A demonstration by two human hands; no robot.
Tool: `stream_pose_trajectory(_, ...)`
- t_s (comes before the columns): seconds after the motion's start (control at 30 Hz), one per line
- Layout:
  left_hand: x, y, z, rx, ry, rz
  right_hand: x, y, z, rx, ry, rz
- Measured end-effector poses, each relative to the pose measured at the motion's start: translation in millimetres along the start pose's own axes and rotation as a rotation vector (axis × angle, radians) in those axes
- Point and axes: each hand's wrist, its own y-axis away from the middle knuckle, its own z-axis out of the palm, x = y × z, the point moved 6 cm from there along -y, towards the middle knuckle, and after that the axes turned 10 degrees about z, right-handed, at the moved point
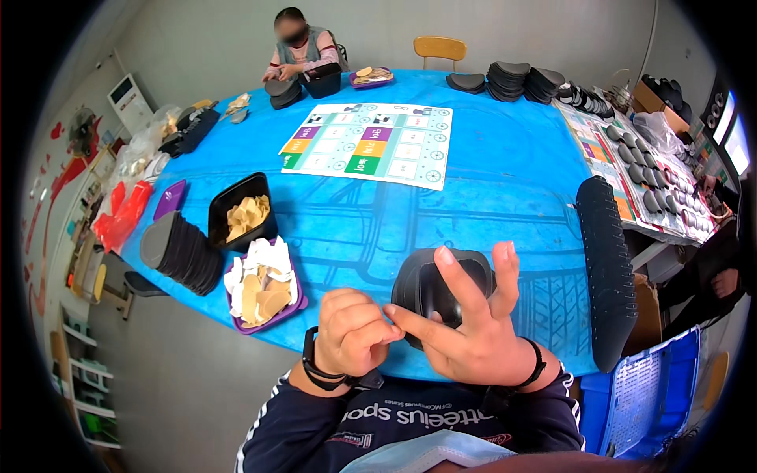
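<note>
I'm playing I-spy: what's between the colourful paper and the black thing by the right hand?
Only blue tablecloth shows between paper and black thing, head view.

Left hand point(352, 331) curled, right hand point(481, 339) spread (two fingers point(464, 287) extended), forearms point(293, 418) angled inward

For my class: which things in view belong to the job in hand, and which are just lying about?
Probably the job:
black moulded piece beneath the right hand
stack of dark pieces
black bin of beige pieces
purple tray of white and beige scraps

Probably just lying about:
printed sheet
red plastic bag
yellow chair
</note>
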Motion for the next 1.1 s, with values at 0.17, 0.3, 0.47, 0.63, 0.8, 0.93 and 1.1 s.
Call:
stream_pose_trajectory(0.17, 6, 4, -2, -0.261, 0.185, 0.115, 10, -3, 5, 0.043, 0.121, 0.058)
stream_pose_trajectory(0.3, 15, 13, -15, -0.002, 0.360, 0.110, 28, -17, 0, -0.026, 0.162, 0.165)
stream_pose_trajectory(0.47, -19, 23, -26, 0.247, 0.327, -0.275, 18, -15, -7, -0.123, 0.013, 0.090)
stream_pose_trajectory(0.63, -33, 37, -40, 0.448, 0.363, -0.365, 19, -15, -11, -0.085, -0.013, 0.084)
stream_pose_trajectory(0.8, -52, 79, -71, 0.204, 0.167, -0.445, 26, -14, -19, -0.068, -0.061, 0.128)
stream_pose_trajectory(0.93, -55, 117, -106, 0.221, 0.116, -0.662, 36, -18, -22, -0.096, -0.084, 0.164)
stream_pose_trajectory(1.1, -62, 147, -166, 0.594, 0.238, -0.708, 47, -22, -26, -0.091, -0.040, 0.208)
